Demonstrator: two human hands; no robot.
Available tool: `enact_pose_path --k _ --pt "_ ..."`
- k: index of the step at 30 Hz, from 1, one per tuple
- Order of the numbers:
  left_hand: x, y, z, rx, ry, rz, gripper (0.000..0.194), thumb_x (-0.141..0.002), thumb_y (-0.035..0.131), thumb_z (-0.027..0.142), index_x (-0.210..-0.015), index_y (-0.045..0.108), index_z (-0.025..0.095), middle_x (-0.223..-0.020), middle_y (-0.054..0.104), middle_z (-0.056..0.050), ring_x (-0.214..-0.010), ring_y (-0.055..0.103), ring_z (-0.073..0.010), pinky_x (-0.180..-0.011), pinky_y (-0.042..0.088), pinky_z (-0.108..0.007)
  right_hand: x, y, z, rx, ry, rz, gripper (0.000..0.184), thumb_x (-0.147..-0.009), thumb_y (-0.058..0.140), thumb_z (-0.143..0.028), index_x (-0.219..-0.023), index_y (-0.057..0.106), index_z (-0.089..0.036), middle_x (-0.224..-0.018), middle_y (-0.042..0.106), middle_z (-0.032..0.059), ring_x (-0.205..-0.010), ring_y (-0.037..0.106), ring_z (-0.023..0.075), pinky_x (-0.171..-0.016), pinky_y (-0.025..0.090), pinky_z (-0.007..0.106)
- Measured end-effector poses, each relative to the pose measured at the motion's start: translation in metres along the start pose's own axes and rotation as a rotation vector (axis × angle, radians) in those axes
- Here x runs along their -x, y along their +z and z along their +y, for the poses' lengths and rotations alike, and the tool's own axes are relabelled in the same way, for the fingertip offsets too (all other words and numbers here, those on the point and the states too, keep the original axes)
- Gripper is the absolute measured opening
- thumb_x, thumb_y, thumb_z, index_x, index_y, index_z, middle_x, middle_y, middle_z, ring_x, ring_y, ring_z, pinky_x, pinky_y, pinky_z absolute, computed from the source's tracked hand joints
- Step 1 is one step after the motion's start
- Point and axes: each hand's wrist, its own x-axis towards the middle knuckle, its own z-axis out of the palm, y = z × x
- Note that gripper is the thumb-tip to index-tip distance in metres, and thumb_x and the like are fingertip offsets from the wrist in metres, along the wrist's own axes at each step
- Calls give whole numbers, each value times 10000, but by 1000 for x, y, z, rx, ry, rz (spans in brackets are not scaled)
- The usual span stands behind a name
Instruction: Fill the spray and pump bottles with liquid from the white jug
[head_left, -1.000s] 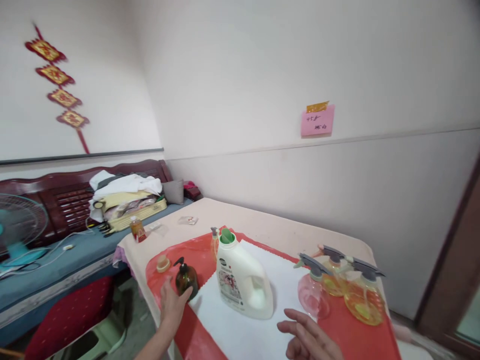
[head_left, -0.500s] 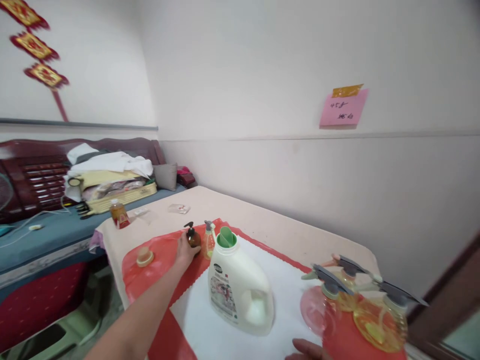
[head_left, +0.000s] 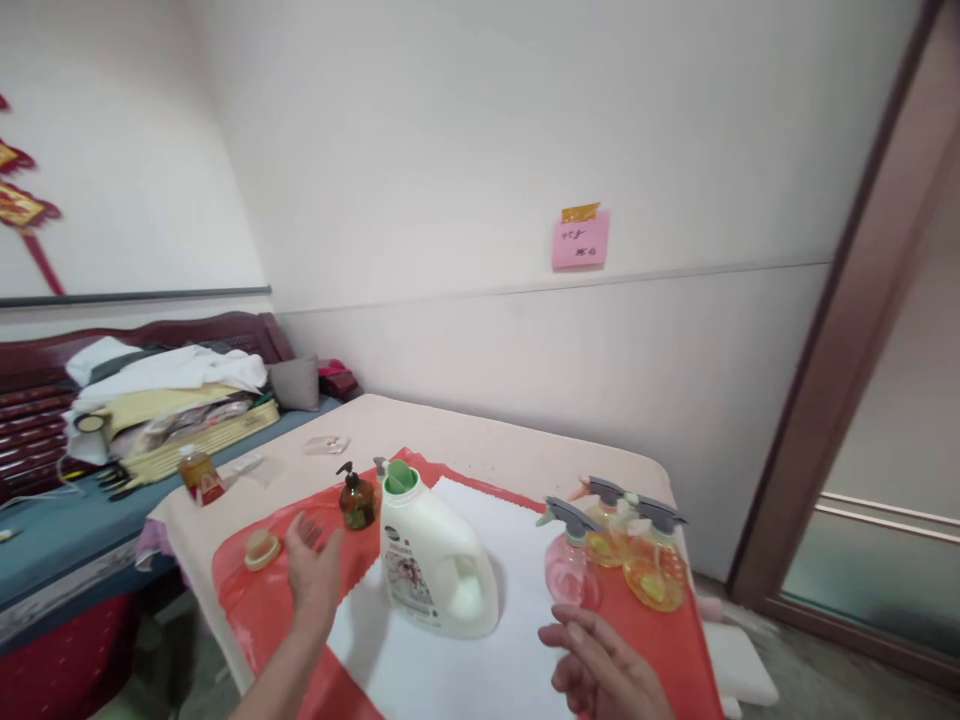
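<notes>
My left hand (head_left: 313, 568) is open and empty, just left of and apart from a brown pump bottle (head_left: 358, 502) that stands on a red plastic sheet (head_left: 315, 515). Lower right, my right hand (head_left: 600, 660) has its fingers loosely spread with nothing in them, in front of a pink spray bottle (head_left: 568, 568). Between the hands a large white detergent jug (head_left: 439, 565) stands uncapped on a white sheet (head_left: 510, 530), its green spout showing. A smaller spray bottle (head_left: 380, 466) is mostly hidden behind the jug. A round beige cap (head_left: 262, 549) lies left of my left hand.
Yellow spray bottles (head_left: 654, 575) stand at the right beside the pink one. A bottle of amber liquid (head_left: 199, 476) and a clear plastic packet (head_left: 327, 445) are at the table's far left. A pink note (head_left: 581, 240) is taped to the wall.
My left hand has let go of the brown pump bottle and drawn back toward me. My right hand has come further into view. The camera view has turned right.
</notes>
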Motion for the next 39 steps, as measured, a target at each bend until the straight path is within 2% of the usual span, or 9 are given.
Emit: enact_pose_path --k 3,7,9,13,18,22,27,34,39 --pt "53 -6 61 190 89 -27 584 -842 582 398 -1354 335 264 -1344 516 -101 -1214 540 -245 -970 474 -371 1 -6 -9 -82 0 2 484 -589 817 -500 -891 650 -160 -792 722 68 -549 573 132 -500 371 246" --pt "133 9 118 570 37 -135 595 -737 713 385 -1263 459 268 -1344 533 -105 -1201 549 -276 -952 483 -390 3 -12 -27 -143 -81 65 418 -658 787 -461 -913 627 -172 -851 721 45 -618 588 118 -577 426 239" --pt "168 23 119 577 -18 -247 579 -746 698 410 -1257 472 260 -1328 540 -119 -1175 564 -287 -926 492 -397 0 -19 -34 -154 -118 116 423 -652 787 -450 -932 617 -182 -856 720 32 -655 602 121 -604 443 236" --pt "214 52 87 452 -106 -441 455 -734 672 469 -1098 574 215 -1137 635 -127 -1017 637 -271 -824 517 -354 -18 -38 -35 -122 -149 225 429 -636 763 -462 -921 608 -180 -879 720 57 -771 655 175 -657 489 272" --pt "223 65 68 349 -188 -594 384 -707 674 422 -1017 646 196 -984 687 -114 -974 649 -260 -810 504 -333 -56 -53 -14 80 -225 312 491 -613 776 -436 -1001 630 -173 -1118 678 109 -1109 599 300 -893 485 370" --pt "224 70 69 354 -269 -617 331 -683 688 427 -937 666 215 -953 696 -100 -929 658 -243 -774 508 -307 -85 -50 11 259 -368 327 709 -528 838 -354 -1165 582 -178 -1351 547 136 -1317 418 344 -1098 311 438" --pt "230 76 65 359 -305 -700 287 -658 706 424 -847 674 211 -822 692 -74 -790 648 -218 -705 496 -287 -107 -45 39 386 -515 310 634 -589 805 -365 -1171 589 -237 -1359 549 72 -1352 375 321 -1114 291 445" --pt "224 78 66 278 -283 -784 198 -674 671 377 -795 659 221 -698 663 -52 -678 609 -203 -624 468 -285 -111 -46 38 531 -527 374 614 -669 725 -404 -1217 547 -191 -1347 537 117 -1327 393 345 -1129 238 476" --pt "219 73 75 282 -246 -737 305 -710 666 414 -936 674 210 -959 696 -118 -939 636 -262 -773 490 -324 -83 -34 23 609 -473 334 748 -659 728 -451 -1302 483 -158 -1386 499 170 -1327 394 361 -1113 265 476"
